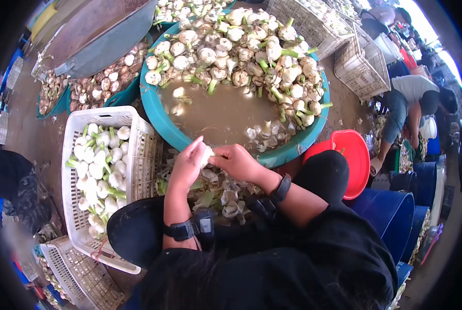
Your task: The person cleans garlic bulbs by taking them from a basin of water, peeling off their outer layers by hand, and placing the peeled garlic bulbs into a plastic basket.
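Just in front of the tub's near rim, my left hand (188,161) grips a white garlic bulb (206,156), partly hidden by the fingers. From the other side, my right hand (237,162) pinches the bulb at its stem end. Ahead stands a wide teal tub (151,111) of muddy water, with a heap of unpeeled garlic bulbs (241,46) piled along its far and right sides. A white plastic crate (135,144) of clean, peeled garlic bulbs (99,168) stands to my left. Loose garlic skins (231,199) lie below my hands, between my knees.
By my right knee sits a red basin (357,170), with a blue barrel (383,214) behind it. More crates (363,64) stand at the back right. A metal trough (107,41) rests at the upper left. A person (414,95) bends over at the right; another sits far left.
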The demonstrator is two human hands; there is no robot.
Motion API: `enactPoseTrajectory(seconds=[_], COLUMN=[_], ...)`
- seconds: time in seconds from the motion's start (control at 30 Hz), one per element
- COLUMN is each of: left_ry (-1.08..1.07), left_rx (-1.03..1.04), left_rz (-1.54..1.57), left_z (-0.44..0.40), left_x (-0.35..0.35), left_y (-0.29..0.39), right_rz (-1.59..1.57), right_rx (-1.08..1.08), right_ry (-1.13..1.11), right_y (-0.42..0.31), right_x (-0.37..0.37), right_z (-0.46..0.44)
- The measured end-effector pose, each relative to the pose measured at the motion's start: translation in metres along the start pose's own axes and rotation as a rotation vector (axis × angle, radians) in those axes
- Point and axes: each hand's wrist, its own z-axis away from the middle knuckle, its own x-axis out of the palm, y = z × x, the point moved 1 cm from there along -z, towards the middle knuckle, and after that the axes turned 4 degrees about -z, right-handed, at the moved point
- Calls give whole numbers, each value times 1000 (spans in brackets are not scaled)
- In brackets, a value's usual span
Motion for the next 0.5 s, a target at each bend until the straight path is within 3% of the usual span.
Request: enactPoseTrajectory(seconds=[0.03,0.07,0.1,0.2,0.23,0.3,0.33,0.37,0.43,0.5], left_ry=[-8,-35,-60,-158,-205,-244,-268,-274,-60,27], left_rx=[-2,-34,-66,114,192,188,181,183,603,612], left_rz=[-6,-84,-163,-94,-44,64,182,177,-598,-613], left_z=[2,5,8,11,12,17,19,20,23,27], left_x=[0,0,0,1,3,6,7,8,10,22], left_y=[1,4,5,-5,-2,5,9,11,18,20], right_rz=[292,373,369,80,75,-499,-705,-709,-630,-595], right_rx=[-289,-431,-428,128,126,428,453,448,441,457], right_ry=[57,117,123,32,42,20,38,43,65,105], right_y=[2,5,9,13,17,31,25,26,31,-3], right_x=[0,0,-2,-11,-13,-13,-11,-11,-11,-12], right_z=[0,-1,0,-1,-1,-2,0,-1,-1,7])
